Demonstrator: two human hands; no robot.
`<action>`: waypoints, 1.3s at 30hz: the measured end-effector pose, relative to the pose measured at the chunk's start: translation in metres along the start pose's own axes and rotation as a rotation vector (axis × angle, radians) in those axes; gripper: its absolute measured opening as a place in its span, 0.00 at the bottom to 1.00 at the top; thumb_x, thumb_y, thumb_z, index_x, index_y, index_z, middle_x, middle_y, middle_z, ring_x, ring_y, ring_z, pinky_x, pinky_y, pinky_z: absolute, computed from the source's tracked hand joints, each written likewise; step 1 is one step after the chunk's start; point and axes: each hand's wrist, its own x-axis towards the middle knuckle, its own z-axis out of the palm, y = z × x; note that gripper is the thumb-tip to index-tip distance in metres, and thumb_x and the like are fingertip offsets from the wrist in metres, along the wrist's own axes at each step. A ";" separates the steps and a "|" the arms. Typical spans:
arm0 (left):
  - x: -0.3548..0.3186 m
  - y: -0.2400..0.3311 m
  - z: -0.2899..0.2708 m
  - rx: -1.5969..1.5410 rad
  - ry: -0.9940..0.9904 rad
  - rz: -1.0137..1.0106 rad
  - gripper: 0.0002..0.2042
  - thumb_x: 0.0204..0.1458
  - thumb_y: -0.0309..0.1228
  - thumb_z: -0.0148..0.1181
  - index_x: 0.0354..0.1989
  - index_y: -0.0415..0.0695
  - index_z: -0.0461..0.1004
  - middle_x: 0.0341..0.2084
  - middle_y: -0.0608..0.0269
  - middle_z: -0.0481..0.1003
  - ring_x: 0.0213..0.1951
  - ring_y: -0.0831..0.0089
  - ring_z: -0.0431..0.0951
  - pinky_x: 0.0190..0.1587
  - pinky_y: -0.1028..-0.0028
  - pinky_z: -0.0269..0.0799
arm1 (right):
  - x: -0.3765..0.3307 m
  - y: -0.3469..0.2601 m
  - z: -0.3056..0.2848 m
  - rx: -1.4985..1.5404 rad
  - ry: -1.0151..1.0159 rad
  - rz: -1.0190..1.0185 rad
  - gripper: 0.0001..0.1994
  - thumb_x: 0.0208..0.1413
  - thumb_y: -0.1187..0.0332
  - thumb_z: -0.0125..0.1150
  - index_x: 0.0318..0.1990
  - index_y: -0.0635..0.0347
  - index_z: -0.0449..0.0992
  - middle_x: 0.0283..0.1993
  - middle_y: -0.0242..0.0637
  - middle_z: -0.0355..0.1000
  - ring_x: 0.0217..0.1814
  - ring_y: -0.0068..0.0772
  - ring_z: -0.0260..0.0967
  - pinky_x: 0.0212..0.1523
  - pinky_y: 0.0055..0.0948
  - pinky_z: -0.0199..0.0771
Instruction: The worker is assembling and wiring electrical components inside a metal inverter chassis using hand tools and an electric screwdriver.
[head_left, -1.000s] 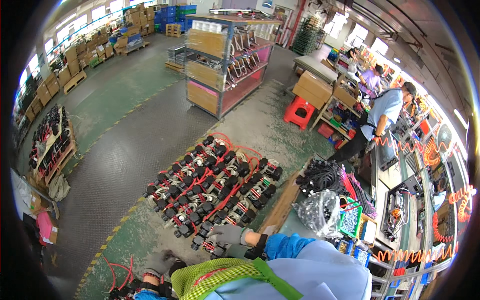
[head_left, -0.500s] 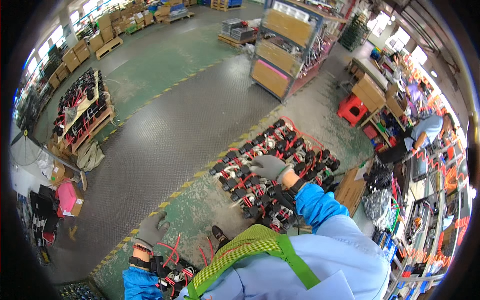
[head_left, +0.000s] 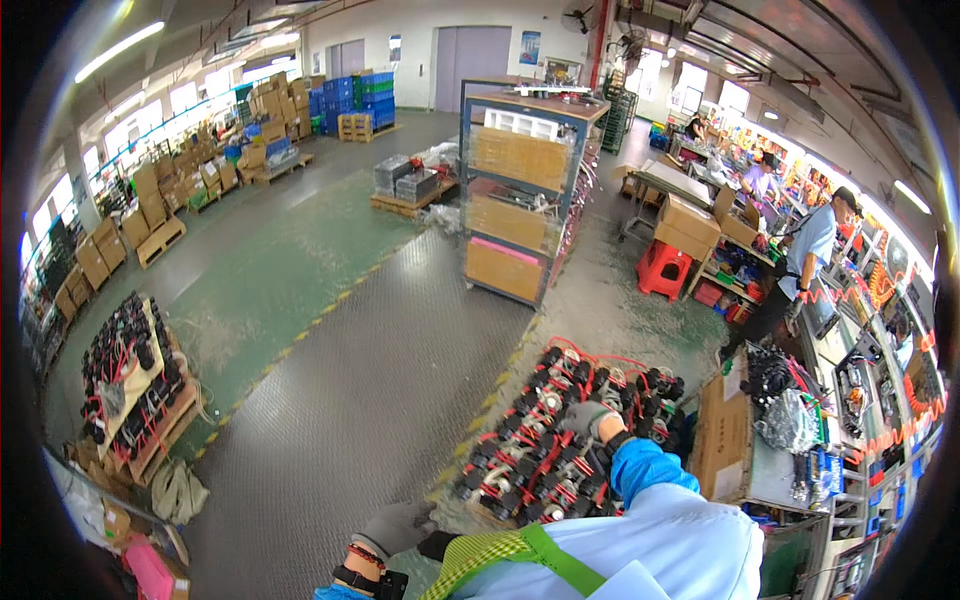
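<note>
Two gloved hands show: the right hand [head_left: 590, 418] and the left hand [head_left: 395, 527]. Two pallets carry black motor-like parts with red wires, one pallet [head_left: 570, 440] near the hands and another pallet [head_left: 130, 385] far left. One red stool [head_left: 665, 270] stands by one blue shelf rack [head_left: 525, 190]. One co-worker [head_left: 810, 255] stands close by.

A blue rack [head_left: 520, 215] of cardboard boxes stands at twelve o'clock on the grey floor [head_left: 370, 390]. A red stool [head_left: 665, 270] sits just at its three o'clock side. At nine o'clock a pallet [head_left: 135, 390] carries black parts with red wires. A person [head_left: 800, 270] in a blue shirt bends at a desk [head_left: 880, 380] at two o'clock. Stacked cartons [head_left: 150, 200] line the ten o'clock wall.
</note>
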 end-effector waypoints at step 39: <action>0.976 -0.155 -0.505 0.413 0.309 0.874 0.33 0.42 0.36 0.65 0.60 0.46 0.64 0.59 0.51 0.64 0.63 0.50 0.61 0.63 0.52 0.59 | 0.366 0.059 -0.446 0.050 0.847 0.380 0.18 0.57 0.58 0.58 0.51 0.58 0.72 0.46 0.47 0.72 0.43 0.47 0.75 0.43 0.41 0.74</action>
